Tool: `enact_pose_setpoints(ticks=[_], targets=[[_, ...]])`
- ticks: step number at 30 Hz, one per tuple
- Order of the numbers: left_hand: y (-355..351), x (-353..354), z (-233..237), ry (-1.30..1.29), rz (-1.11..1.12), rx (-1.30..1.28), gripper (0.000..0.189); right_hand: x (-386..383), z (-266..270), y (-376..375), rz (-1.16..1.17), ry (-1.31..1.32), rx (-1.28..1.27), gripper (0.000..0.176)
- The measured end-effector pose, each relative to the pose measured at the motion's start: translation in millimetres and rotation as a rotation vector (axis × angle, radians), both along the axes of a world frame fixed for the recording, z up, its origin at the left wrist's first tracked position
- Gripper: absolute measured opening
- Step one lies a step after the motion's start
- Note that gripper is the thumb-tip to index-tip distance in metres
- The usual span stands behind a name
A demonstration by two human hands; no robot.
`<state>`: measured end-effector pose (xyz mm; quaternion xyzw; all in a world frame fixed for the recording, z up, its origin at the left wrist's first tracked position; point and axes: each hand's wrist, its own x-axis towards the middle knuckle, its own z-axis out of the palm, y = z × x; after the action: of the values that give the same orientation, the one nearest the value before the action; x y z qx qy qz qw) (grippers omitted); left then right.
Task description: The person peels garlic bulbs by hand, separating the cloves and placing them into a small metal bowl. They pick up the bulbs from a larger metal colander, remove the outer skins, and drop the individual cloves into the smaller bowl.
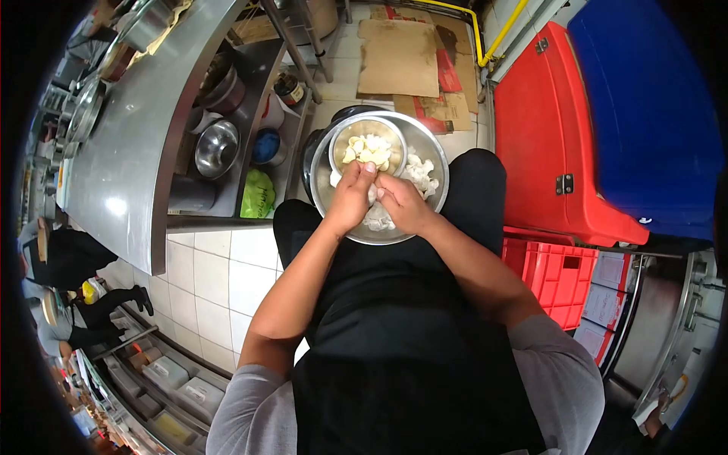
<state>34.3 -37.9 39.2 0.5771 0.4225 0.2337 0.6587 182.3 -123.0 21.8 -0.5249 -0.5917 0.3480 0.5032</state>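
A large steel bowl (437,152) rests at my lap, between my knees. Inside it sits a smaller steel bowl (399,136) with several pale yellow pieces that look like peeled garlic cloves (367,147). White garlic bulbs (419,176) and papery bits lie in the large bowl beside and below the small one. My left hand (353,199) and my right hand (404,205) meet over the large bowl, at the small bowl's near rim. Both are closed, fingertips together around a whitish piece of garlic (372,195), mostly hidden by the fingers.
At left stands a steel worktable (144,129) with pots and a metal bowl (218,149) on its lower shelf. A red and blue cooler box (546,136) and a red crate (552,277) are at right. Cardboard (398,57) covers floor ahead. A person (76,258) stands far left.
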Motion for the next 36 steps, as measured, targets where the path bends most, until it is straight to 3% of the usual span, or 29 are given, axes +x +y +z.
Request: enact_pose_setpoints(ticks=[3, 4, 5, 6, 7, 9, 16, 18, 19, 21, 22, 23, 24, 25, 28, 31, 32, 33, 35, 36], targets=[[-2, 0, 0, -0.112, 0.015, -0.122, 0.037, -5, -9, -2, -0.031, 0.125, -0.087, 0.009], [-1, 1, -1, -0.077, -0.009, 0.042, 0.035, -9, -7, -2, -0.022, 0.124, -0.084, 0.009], [-1, 1, -3, -0.041, -0.033, 0.203, 0.033, -13, -6, -2, -0.019, 0.288, -0.102, 0.013], [-2, -2, 6, -0.041, -0.027, 0.203, 0.033, -16, -4, -2, -0.019, 0.453, -0.123, 0.018], [-4, -5, 24, 0.052, -0.094, 0.364, 0.031, -16, -6, -3, -0.016, 0.454, -0.126, 0.018], [-5, -7, 43, 0.12, -0.174, 0.617, 0.028, -14, -8, -6, 0.072, 0.688, -0.337, 0.025], [-4, -9, 42, 0.201, -0.224, 0.882, 0.028, -11, -19, -1, 0.067, 0.659, -0.331, 0.019], [-4, -8, 39, 0.205, -0.192, 0.97, 0.032, -10, -12, 1, 0.009, 0.46, -0.271, 0.012], [-3, -7, 38, 0.206, -0.193, 0.969, 0.032, -10, -8, 1, 0.009, 0.461, -0.271, 0.012], [1, -4, 36, 0.155, -0.138, 0.512, 0.033, -9, -1, 1, -0.079, 0.149, -0.019, 0.012], [4, -3, 22, 0.156, -0.133, 0.513, 0.033, -6, -2, 0, -0.074, 0.148, -0.018, 0.012], [7, -2, -1, -0.03, -0.112, 0.248, 0.033, -2, -3, -2, -0.039, 0.102, -0.041, 0.013], [8, 0, 5, -0.213, -0.092, -0.017, 0.033, 0, 1, -2, -0.005, 0.056, -0.062, 0.014], [7, -8, 12, -0.139, -0.113, -0.147, 0.031, 0, 4, -2, -0.001, 0.056, -0.061, 0.014], [-3, -7, 27, -0.194, -0.04, -0.249, 0.029, -1, 7, -5, 0.058, 0.063, -0.147, 0.016], [-4, -10, 26, -0.127, -0.063, -0.314, 0.027, -7, -1, -6, 0.108, 0.275, -0.213, 0.017], [-5, -10, 23, -0.128, -0.062, -0.315, 0.027, -9, -1, -8, 0.118, 0.466, -0.291, 0.016], [-6, -9, 20, -0.096, -0.054, -0.229, 0.029, -11, 0, -8, 0.13, 0.656, -0.369, 0.017], [-4, -11, 15, -0.067, -0.043, -0.142, 0.031, -12, -9, -10, 0.147, 0.757, -0.374, 0.016], [-2, -12, 17, -0.028, -0.107, 0.173, 0.031, -13, -8, -9, 0.161, 0.862, -0.38, 0.016]])
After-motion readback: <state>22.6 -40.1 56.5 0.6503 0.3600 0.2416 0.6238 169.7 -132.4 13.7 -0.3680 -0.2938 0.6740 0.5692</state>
